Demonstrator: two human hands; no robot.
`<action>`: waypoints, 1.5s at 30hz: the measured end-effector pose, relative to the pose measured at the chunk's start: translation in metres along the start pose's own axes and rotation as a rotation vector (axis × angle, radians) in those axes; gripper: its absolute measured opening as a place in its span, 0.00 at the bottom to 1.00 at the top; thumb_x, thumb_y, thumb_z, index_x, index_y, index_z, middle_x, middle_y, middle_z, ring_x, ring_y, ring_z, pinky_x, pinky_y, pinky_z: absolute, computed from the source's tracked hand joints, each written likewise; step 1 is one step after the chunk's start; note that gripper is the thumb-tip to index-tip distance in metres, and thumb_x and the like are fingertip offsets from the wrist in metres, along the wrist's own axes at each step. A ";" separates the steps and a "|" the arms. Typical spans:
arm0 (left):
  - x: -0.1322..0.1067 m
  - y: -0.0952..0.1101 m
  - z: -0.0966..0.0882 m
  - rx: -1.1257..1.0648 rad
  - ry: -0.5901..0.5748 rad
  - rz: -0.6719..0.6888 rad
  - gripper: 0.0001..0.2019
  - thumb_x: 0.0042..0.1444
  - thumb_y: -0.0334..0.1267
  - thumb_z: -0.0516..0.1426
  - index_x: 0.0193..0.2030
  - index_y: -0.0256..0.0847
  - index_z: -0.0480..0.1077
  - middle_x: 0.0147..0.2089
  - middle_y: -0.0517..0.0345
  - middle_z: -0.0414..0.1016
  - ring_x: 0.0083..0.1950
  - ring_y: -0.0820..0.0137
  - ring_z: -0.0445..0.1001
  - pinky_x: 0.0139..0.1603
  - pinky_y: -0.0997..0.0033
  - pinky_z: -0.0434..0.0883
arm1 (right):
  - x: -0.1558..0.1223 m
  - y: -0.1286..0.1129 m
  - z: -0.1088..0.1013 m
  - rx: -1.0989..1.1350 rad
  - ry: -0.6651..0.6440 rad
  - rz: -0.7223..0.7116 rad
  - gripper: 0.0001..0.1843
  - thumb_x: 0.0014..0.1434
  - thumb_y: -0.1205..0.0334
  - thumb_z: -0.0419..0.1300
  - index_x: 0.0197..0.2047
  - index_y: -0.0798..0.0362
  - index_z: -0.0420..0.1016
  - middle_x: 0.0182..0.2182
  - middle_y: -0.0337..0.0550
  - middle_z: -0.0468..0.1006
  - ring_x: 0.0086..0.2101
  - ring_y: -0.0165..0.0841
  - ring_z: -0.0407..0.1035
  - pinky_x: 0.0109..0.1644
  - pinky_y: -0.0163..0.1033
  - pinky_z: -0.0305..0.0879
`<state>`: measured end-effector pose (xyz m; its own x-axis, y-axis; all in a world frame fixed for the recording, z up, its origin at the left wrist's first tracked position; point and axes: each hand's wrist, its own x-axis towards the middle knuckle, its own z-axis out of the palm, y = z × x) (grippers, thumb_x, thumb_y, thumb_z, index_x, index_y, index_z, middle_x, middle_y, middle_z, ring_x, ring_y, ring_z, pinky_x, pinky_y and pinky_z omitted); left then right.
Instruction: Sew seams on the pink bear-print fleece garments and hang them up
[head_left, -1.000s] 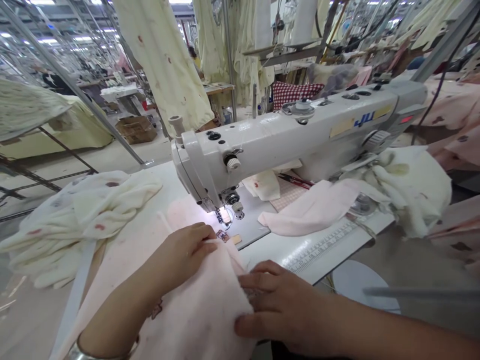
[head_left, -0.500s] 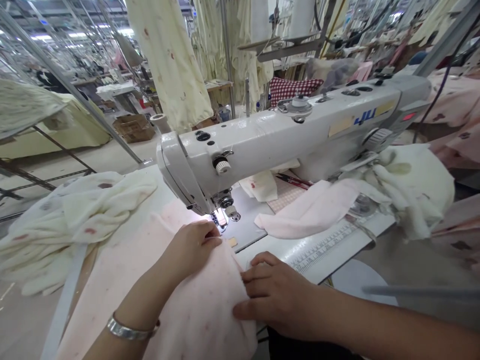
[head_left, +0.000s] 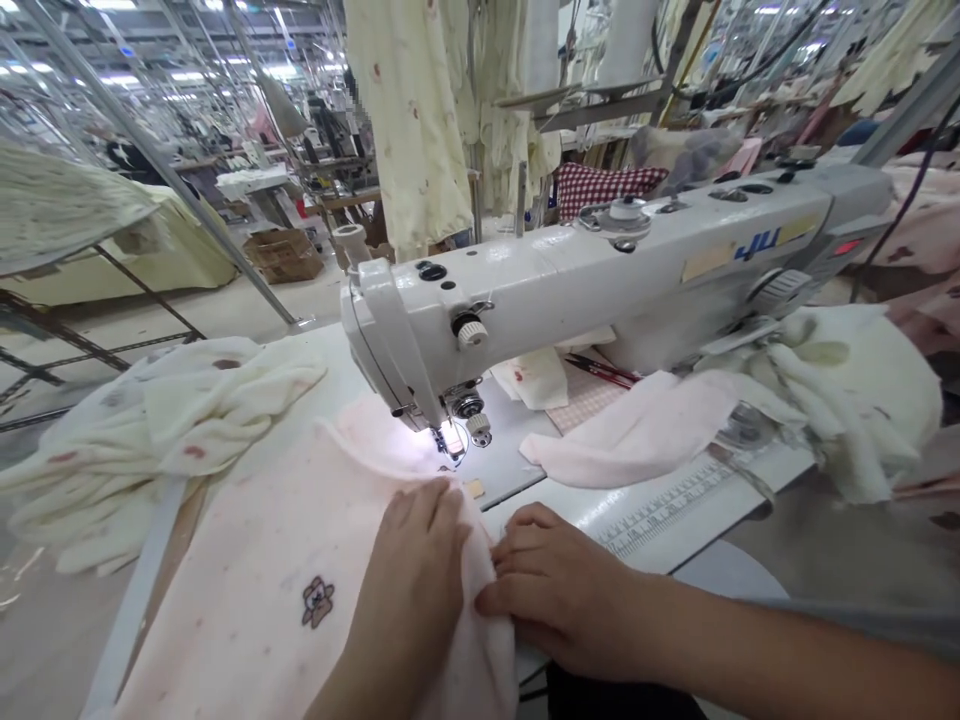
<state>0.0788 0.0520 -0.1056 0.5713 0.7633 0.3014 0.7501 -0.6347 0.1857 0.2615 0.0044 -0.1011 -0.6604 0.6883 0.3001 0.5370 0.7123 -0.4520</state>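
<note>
A large piece of soft pink fabric with small specks and an embroidered bear drapes over the sewing table toward me. Its upper edge runs under the lit needle and presser foot of a white sewing machine. My left hand lies on the cloth just in front of the foot, closed on its edge with fingers together; the thumb is hidden. To the right, my right hand is curled and pinches the side edge of the same fabric.
Cream printed fabric is heaped on the table's left. Right of the needle lie a loose pink strip, red-handled scissors or snips, a printed ruler scale and cream scraps. A metal post stands behind at left.
My left hand has drawn back from the presser foot toward me and turned flatter on the cloth. The bear embroidery now shows. My right hand stays at the side edge; the view has shifted slightly.
</note>
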 end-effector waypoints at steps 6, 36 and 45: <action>0.000 -0.031 -0.006 -0.011 -0.085 0.078 0.18 0.62 0.37 0.46 0.58 0.41 0.59 0.60 0.47 0.63 0.60 0.58 0.60 0.59 0.48 0.60 | 0.024 0.018 -0.002 -0.137 -0.035 -0.108 0.11 0.55 0.71 0.51 0.39 0.50 0.70 0.30 0.37 0.75 0.34 0.29 0.66 0.53 0.43 0.49; 0.020 -0.034 -0.017 -0.139 -0.133 0.140 0.12 0.61 0.32 0.45 0.43 0.44 0.68 0.48 0.53 0.70 0.48 0.61 0.68 0.55 0.44 0.62 | 0.022 0.034 -0.008 -0.363 0.033 -0.238 0.12 0.64 0.70 0.49 0.39 0.57 0.73 0.42 0.41 0.75 0.50 0.34 0.62 0.59 0.41 0.51; 0.020 -0.052 -0.011 -0.084 -0.184 0.221 0.13 0.63 0.34 0.45 0.50 0.46 0.64 0.54 0.52 0.64 0.56 0.62 0.62 0.61 0.46 0.56 | 0.036 0.045 -0.012 -0.412 0.008 -0.327 0.14 0.63 0.72 0.47 0.42 0.59 0.74 0.37 0.44 0.77 0.44 0.34 0.66 0.59 0.44 0.52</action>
<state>0.0477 0.0995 -0.0993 0.7746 0.6092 0.1697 0.5747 -0.7901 0.2133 0.2679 0.0629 -0.0999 -0.8249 0.4208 0.3773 0.4663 0.8840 0.0335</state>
